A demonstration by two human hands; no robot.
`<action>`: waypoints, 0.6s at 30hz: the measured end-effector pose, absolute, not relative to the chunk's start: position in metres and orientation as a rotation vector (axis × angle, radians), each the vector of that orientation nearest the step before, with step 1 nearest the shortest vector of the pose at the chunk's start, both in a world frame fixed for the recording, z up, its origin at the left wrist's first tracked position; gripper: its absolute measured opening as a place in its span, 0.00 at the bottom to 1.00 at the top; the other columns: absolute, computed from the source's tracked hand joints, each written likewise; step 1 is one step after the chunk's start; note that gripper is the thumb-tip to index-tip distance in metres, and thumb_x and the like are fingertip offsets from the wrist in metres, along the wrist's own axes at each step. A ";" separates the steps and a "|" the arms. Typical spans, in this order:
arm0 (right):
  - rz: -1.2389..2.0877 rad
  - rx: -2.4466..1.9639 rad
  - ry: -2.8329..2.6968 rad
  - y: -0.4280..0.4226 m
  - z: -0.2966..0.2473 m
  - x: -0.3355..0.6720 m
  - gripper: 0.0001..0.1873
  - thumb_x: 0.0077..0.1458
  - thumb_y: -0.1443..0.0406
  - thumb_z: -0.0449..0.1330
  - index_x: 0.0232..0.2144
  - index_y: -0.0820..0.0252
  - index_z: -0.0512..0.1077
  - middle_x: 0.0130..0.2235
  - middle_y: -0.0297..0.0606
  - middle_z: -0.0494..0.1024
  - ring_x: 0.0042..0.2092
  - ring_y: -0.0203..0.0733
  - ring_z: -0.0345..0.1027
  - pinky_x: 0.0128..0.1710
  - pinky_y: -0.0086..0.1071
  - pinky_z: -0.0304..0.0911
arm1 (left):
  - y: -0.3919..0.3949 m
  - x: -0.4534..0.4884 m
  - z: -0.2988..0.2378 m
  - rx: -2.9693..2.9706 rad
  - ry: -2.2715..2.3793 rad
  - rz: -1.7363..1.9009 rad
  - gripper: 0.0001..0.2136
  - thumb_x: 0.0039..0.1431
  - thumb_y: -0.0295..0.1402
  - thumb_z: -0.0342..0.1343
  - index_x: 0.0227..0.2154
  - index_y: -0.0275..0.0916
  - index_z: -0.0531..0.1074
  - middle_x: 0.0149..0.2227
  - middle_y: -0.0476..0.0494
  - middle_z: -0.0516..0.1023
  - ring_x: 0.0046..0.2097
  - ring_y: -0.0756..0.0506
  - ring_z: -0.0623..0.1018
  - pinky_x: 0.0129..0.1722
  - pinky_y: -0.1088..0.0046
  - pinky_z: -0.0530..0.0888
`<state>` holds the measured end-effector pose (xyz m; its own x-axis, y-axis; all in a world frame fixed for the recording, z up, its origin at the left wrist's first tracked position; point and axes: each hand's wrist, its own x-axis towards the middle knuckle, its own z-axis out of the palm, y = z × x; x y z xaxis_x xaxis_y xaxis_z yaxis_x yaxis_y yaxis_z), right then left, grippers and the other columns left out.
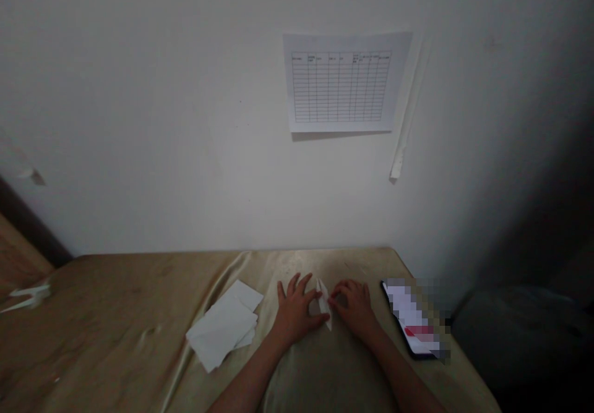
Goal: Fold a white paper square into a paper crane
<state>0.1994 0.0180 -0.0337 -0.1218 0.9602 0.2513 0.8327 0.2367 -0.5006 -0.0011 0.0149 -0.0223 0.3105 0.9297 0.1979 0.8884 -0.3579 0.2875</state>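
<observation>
A small folded piece of white paper (pixel 323 302) stands on the tan tablecloth (pixel 116 314) between my hands. My left hand (pixel 294 311) lies flat beside it with fingers spread and the thumb pressed against the paper's base. My right hand (pixel 353 306) has its fingers curled, pinching the paper's right side.
A loose stack of white paper sheets (pixel 225 329) lies left of my hands. A phone (pixel 413 320) with a lit screen lies at the table's right edge. A printed table sheet (pixel 343 82) hangs on the white wall. A folded white paper shape (pixel 28 297) sits far left.
</observation>
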 end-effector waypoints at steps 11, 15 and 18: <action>0.309 -1.621 -2.000 0.014 -0.030 0.190 0.07 0.54 0.57 0.63 0.34 0.50 0.77 0.48 0.37 0.74 0.55 0.49 0.62 0.63 0.54 0.35 | 0.022 0.003 -0.024 2.376 1.766 0.681 0.06 0.52 0.41 0.66 0.34 0.52 0.79 0.63 0.53 0.66 0.65 0.32 0.58 0.62 0.33 0.43; 0.308 -1.639 -2.010 0.015 -0.032 0.191 0.05 0.56 0.61 0.61 0.35 0.50 0.76 0.49 0.36 0.74 0.55 0.48 0.62 0.62 0.52 0.37 | 0.024 0.000 -0.019 2.316 1.745 0.691 0.01 0.52 0.36 0.66 0.29 0.49 0.79 0.61 0.53 0.69 0.63 0.34 0.60 0.63 0.36 0.45; 0.291 -1.637 -2.012 0.015 -0.033 0.191 0.05 0.58 0.62 0.59 0.36 0.50 0.76 0.48 0.36 0.74 0.55 0.47 0.62 0.62 0.51 0.39 | 0.025 -0.001 -0.017 2.300 1.694 0.735 0.02 0.51 0.36 0.66 0.26 0.48 0.80 0.57 0.52 0.72 0.61 0.36 0.63 0.63 0.41 0.48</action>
